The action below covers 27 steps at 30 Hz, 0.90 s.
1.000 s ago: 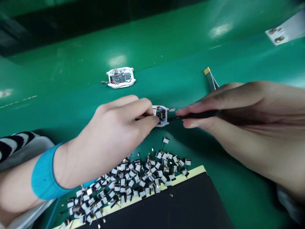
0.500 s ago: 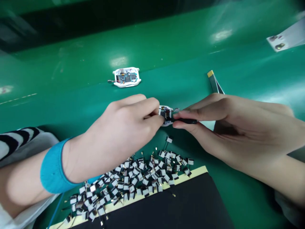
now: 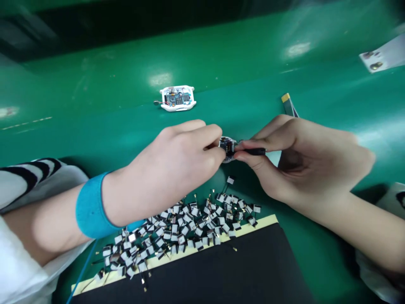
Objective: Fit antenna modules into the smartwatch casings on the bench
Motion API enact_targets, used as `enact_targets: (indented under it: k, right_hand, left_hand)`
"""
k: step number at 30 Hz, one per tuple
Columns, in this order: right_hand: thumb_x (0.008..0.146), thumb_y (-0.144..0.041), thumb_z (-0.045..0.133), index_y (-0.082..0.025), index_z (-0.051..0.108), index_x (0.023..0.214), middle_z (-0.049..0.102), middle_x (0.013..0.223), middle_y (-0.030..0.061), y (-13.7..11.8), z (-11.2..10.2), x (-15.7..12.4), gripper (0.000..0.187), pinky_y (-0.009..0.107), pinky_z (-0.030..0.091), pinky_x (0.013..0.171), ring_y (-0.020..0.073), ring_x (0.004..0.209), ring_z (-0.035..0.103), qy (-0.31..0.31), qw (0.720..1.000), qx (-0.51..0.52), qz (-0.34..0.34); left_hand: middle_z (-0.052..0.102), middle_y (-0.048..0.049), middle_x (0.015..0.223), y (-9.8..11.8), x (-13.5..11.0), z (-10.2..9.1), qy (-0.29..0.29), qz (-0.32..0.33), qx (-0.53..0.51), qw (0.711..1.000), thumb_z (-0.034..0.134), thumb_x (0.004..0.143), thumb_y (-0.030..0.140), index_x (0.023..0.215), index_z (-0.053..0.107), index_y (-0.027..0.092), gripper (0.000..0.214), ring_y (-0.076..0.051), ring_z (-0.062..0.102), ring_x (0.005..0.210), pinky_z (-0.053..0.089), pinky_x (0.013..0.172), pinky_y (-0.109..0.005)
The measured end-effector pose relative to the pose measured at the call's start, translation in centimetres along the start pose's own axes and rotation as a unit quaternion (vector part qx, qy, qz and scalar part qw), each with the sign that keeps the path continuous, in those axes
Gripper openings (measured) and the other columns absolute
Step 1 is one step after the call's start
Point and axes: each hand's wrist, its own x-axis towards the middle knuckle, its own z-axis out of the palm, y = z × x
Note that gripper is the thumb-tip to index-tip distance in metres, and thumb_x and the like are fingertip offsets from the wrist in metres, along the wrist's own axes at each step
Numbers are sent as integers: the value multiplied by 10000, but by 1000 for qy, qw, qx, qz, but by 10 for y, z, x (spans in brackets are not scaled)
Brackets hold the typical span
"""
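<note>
At the middle of the head view, my left hand (image 3: 186,158) is closed on the left side of a small white watch case (image 3: 227,148) with an exposed circuit board. Its fingertips cover much of the case. My right hand (image 3: 303,154) pinches a small dark strip (image 3: 255,151) between thumb and forefinger, at the right edge of this case. Those fingers hide the strip's far end, so I cannot tell what it joins. Farther back lies a second white watch case (image 3: 178,99), its board face up and a small round part on wires at its left.
Below my hands, many small white-and-black pieces with thin leads (image 3: 174,230) lie heaped along the yellow-edged black mat (image 3: 215,270). Grey tweezers with a yellow end (image 3: 288,103) lie partly behind my right hand. A white bracket (image 3: 379,57) stands at the far right.
The whole scene sits slightly differently in view, with the left hand and both cases farther right. My right wrist is bent a little more. Both hands keep their grips.
</note>
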Motion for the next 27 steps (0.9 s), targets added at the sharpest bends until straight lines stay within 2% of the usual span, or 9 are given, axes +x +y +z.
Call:
enact_targets:
  k: [4,8,10,12,14,17,21,24,27]
  right_hand:
    - [687,-83,600,-185,462,672,535,637,-5,5,5,-4,173,223,449,510,102,591,534,7,999,54,2]
    - [778,-143,504,-203,434,771,521,747,9,12,-5,1,92,263,478,592,123,691,559,2,983,165,78]
    - [813,-158,448,-208,428,826,498,758,1,15,-15,5,55,266,467,595,107,654,542,2,985,140,102]
    - [812,-172,454,-199,457,825,488,724,-5,16,-24,8,30,260,441,581,101,617,508,-34,992,62,107]
    - [799,-177,481,-181,510,803,507,715,4,16,-27,11,30,252,427,583,106,630,494,-105,991,11,87]
    - [808,-171,474,-161,567,868,548,808,37,15,-18,15,111,254,443,649,123,726,519,-175,984,-4,32]
    - [829,-179,438,-142,575,968,540,845,63,18,-2,22,199,282,455,710,148,775,519,-208,976,-58,-30]
    - [827,-163,426,-133,602,909,526,792,64,18,4,25,197,283,457,660,154,724,503,-221,963,-130,-83]
    - [787,-123,466,-116,609,796,524,753,65,12,5,27,143,290,452,627,168,693,492,-229,940,-211,-137]
  left_hand:
    - [548,-52,788,-1,0,1,-9,-4,-35,999,403,846,158,742,607,131,231,-181,515,801,455,658,-265]
    - [557,-56,876,7,-1,-2,-27,-48,-51,997,411,858,194,921,593,149,198,-180,527,837,467,722,-286]
    - [557,-77,935,13,-3,-4,-23,-62,-60,996,387,866,196,1100,501,121,271,-179,537,821,471,698,-283]
    - [560,-86,960,17,-5,-6,-8,-65,-102,993,370,859,163,1248,330,89,398,-164,541,796,468,666,-259]
    - [559,-67,967,16,-5,-7,22,-79,-150,985,378,834,120,1301,219,109,494,-151,532,811,459,698,-249]
    - [510,-66,1076,7,-4,-4,62,-134,-175,974,492,785,160,1312,175,157,616,-185,470,978,412,860,-315]
    - [476,-108,1137,-4,-3,8,31,-154,-192,969,610,726,239,1322,100,150,789,-230,426,1066,390,906,-386]
    - [511,-106,1100,-6,-4,15,7,-170,-220,961,582,750,205,1319,97,156,749,-220,477,1014,430,859,-382]
    - [531,-86,1082,-8,-4,16,12,-188,-253,949,610,715,180,1309,133,177,762,-215,506,977,446,839,-384]
